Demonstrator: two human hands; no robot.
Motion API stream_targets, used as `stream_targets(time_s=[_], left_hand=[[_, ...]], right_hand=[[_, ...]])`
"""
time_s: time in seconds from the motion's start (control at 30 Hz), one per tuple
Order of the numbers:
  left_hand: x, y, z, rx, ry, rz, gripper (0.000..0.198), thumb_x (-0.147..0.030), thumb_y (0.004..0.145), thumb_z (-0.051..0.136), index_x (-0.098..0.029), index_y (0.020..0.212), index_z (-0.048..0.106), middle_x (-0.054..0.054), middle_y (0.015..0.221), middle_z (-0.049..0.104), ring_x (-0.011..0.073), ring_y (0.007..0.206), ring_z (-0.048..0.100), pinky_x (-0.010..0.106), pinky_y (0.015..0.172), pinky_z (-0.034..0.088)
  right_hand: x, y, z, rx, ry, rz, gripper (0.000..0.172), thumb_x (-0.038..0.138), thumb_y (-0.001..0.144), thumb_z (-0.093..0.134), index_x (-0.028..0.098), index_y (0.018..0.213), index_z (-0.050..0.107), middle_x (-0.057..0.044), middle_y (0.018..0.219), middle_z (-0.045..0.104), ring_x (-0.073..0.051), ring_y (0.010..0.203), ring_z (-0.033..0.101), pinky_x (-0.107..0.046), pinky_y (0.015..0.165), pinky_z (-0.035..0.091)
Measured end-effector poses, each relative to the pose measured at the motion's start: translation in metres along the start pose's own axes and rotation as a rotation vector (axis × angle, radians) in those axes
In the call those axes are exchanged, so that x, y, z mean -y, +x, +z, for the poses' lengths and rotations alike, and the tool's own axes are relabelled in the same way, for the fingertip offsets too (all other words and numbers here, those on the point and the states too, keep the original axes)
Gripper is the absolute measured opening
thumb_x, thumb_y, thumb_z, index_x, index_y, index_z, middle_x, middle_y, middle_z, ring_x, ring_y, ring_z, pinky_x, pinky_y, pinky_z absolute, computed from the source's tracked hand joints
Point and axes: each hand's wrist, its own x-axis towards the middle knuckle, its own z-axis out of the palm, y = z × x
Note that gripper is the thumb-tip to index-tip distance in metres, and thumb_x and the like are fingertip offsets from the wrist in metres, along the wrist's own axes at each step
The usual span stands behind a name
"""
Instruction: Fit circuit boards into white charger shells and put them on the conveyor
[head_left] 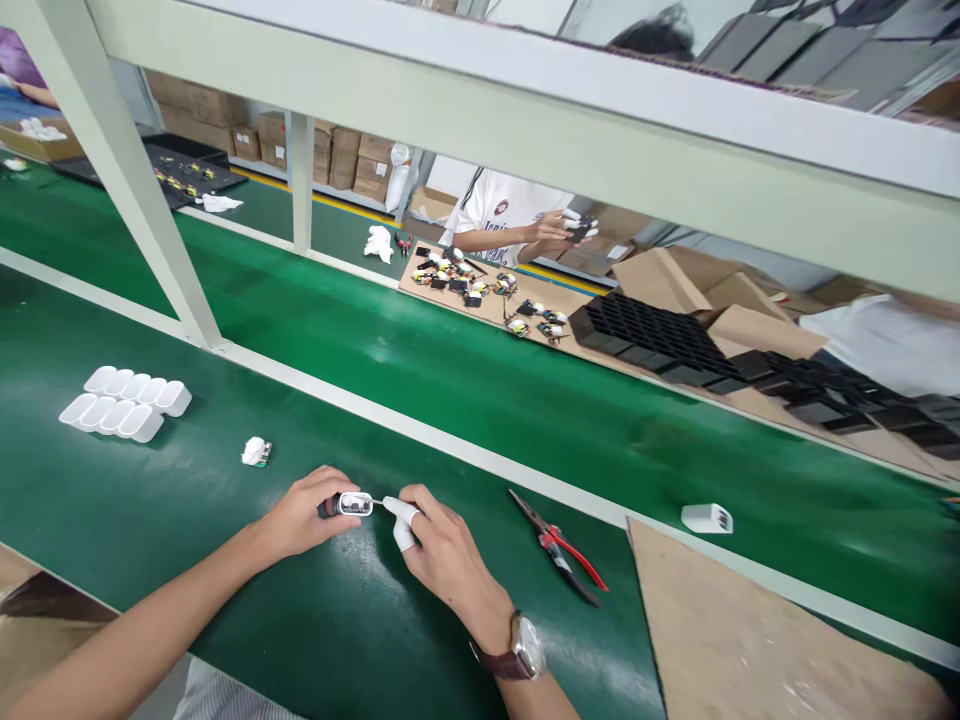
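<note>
In the head view, the left hand's point(306, 513) grip pinches the case point(355, 506) above the worktop point(300, 620), its open end facing the camera, probably so that the inside can be seen. Just right of the case, the right hand's point(444, 548) grip is pressed together on a thin piece point(378, 502), too small to identify, pointing at this opening. Pliers point(553, 541) lie farther right of the case, perhaps for easy reach; shells point(120, 412) stand well left of it, in rows.

The green worktop point(150, 520) carries two rows of white cups point(120, 412) toward its left end, a small white-topped part point(256, 452), pliers point(553, 546) near its far edge, and a brown sheet point(750, 625) at right.
</note>
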Motion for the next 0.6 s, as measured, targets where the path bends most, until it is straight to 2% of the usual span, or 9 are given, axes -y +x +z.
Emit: stream_targets(time_s=[0.37, 0.6], left_hand=[[0.0007, 0.0008, -0.0009, 0.012, -0.006, 0.028, 0.027, -0.026, 0.093, 0.078, -0.021, 0.118, 0.073, 0.008, 0.109, 0.072, 0.0134, 0.073, 0.060, 0.028, 0.070, 0.056], [0.0015, 0.0012, 0.0000, 0.003, 0.004, 0.048, 0.027, -0.027, 0.093, 0.078, -0.020, 0.118, 0.072, 0.008, 0.108, 0.072, 0.0134, 0.073, 0.061, 0.028, 0.070, 0.056]], right_hand=[[0.0020, 0.0101, 0.0001, 0.069, -0.043, -0.038, 0.023, 0.002, 0.095, 0.045, 0.019, 0.090, 0.059, -0.008, 0.103, 0.063, -0.019, 0.076, 0.061, -0.034, 0.068, 0.053], [0.0011, 0.0089, -0.0030, 0.091, -0.038, -0.004, 0.025, 0.001, 0.094, 0.045, 0.020, 0.090, 0.061, -0.008, 0.104, 0.064, -0.018, 0.076, 0.063, -0.033, 0.069, 0.053]])
